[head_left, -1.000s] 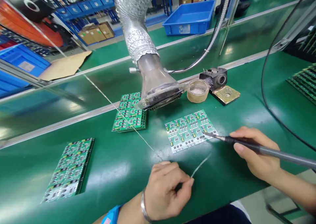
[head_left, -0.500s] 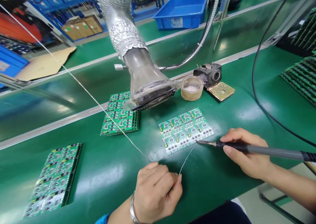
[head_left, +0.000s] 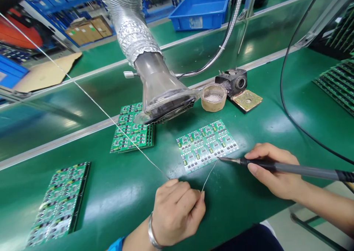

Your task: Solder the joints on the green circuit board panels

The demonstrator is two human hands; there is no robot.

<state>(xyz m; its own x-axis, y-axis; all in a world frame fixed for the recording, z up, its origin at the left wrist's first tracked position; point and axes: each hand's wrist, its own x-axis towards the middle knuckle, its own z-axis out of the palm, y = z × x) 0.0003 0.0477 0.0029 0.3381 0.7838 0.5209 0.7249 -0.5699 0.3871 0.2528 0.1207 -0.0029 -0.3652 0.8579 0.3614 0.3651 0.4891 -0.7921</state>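
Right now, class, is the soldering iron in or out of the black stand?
Out. The right hand holds the soldering iron, its tip at the near edge of the circuit board; the black stand sits apart.

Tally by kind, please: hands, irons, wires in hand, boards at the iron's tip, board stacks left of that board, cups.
Left hand and right hand: 2
Iron: 1
Wire, apparently one length: 1
Board at the tip: 1
Front stack and rear stack: 2
Cup: 1
Total: 8
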